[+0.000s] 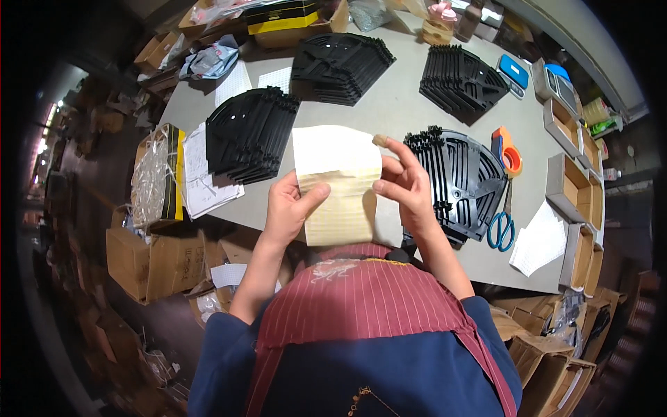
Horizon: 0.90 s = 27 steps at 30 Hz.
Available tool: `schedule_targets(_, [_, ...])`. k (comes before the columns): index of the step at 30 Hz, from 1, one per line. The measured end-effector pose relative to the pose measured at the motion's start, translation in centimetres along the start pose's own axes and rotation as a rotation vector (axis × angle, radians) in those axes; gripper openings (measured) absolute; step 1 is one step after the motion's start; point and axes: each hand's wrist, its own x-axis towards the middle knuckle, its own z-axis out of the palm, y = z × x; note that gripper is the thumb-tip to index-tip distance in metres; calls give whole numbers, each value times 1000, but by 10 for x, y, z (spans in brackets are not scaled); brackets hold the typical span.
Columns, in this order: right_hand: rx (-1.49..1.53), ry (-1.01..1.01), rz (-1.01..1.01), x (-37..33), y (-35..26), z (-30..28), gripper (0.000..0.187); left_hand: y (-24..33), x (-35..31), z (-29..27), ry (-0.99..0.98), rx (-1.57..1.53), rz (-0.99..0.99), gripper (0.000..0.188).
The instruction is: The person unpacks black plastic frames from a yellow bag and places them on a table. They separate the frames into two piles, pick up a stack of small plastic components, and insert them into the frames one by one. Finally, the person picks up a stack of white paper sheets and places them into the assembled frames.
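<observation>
Between my hands, above the table's near edge, is a pale yellow sheet of stickers (340, 212) in rows, its white upper part (333, 149) bent over. My left hand (286, 208) pinches its left edge, thumb on top. My right hand (410, 184) is at the right edge, thumb and fingers curled on it; a tan cover sits on one fingertip. Just right of that hand lies a stack of black fan-shaped plastic parts (462, 181). Another black stack (250, 132) lies beyond my left hand.
Further black stacks (340, 66) (462, 80) lie at the back. To the right are an orange tape dispenser (511, 156), blue-handled scissors (500, 231), papers (540, 240) and small cardboard trays (573, 184). A plastic-wrapped box (156, 174) and papers (201, 177) are at the left.
</observation>
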Motion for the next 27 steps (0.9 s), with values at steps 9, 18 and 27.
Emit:
schedule_targets(9, [-44,268,-160,-6,7,6,66,-10,26,-18,-208,188,8,33])
schedule_targets(18, [-162,374,-274,-26,13,7,65,-4,38,-5,-341,7,-72,43])
schedule_targets(27, [-288,334,-190,-16,8,11,62,-9,18,-21,-290,49,-63,38])
